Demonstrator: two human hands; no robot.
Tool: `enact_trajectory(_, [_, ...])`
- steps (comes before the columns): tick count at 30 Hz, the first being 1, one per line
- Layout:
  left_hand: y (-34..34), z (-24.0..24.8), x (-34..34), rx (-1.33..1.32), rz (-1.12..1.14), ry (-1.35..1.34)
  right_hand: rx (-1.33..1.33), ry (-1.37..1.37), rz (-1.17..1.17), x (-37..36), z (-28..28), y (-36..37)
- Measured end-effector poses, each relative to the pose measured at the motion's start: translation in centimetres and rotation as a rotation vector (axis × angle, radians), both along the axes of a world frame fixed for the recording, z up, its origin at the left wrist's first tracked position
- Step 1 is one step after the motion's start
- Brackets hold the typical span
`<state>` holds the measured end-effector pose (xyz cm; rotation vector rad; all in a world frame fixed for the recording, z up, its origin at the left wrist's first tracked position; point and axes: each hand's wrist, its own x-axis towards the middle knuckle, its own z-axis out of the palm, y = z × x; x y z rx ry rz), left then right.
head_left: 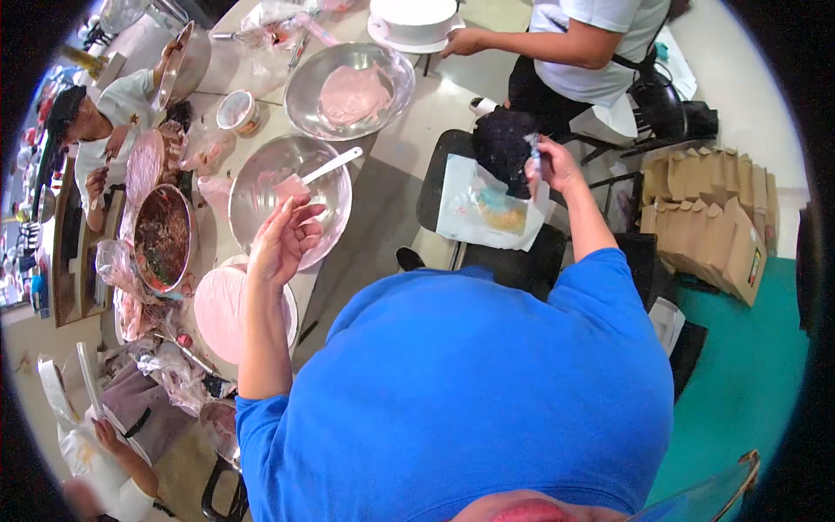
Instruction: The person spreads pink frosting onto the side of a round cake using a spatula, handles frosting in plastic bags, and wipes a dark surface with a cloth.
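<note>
My left hand (285, 237) is raised at the near rim of a large steel bowl (252, 204). Its fingers are apart and loosely curled, and nothing shows in them. Inside that bowl leans a white-handled spatula (335, 165) with a pink-smeared blade; pink residue coats the walls. Out to the right, my right hand (561, 165) pinches a thin, crumpled bluish-grey piece (533, 152) whose kind I cannot make out. Below it, on a dark chair (429, 196), lies a white sheet (461, 187) with a clear plastic bag (500, 209) holding something yellowish.
A pink-frosted cake (228, 304) stands left of my forearm. Farther back are a steel bowl of pink cream (348, 91), a white cake (413, 19), a white tub (237, 113) and a pot (163, 239). Co-workers stand around the table; cardboard boxes (709, 213) sit at right.
</note>
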<state>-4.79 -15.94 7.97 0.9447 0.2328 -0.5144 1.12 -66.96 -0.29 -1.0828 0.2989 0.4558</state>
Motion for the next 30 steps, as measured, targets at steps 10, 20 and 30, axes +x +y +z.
enact_trajectory(10, [3.7, 1.2, -3.0, -0.110, -0.072, -0.175, 0.123, -0.128, -0.065, -1.4, 8.0, 6.2])
enact_trajectory(20, [7.3, 1.3, -5.5, -0.045, 0.042, -0.158, 0.121, -0.429, 0.091, -1.0, 10.9, 8.2])
enact_trajectory(30, [4.3, 2.7, -5.0, -0.364, -0.007, -0.172, 0.045, -0.660, 0.230, -1.4, 18.2, 23.5])
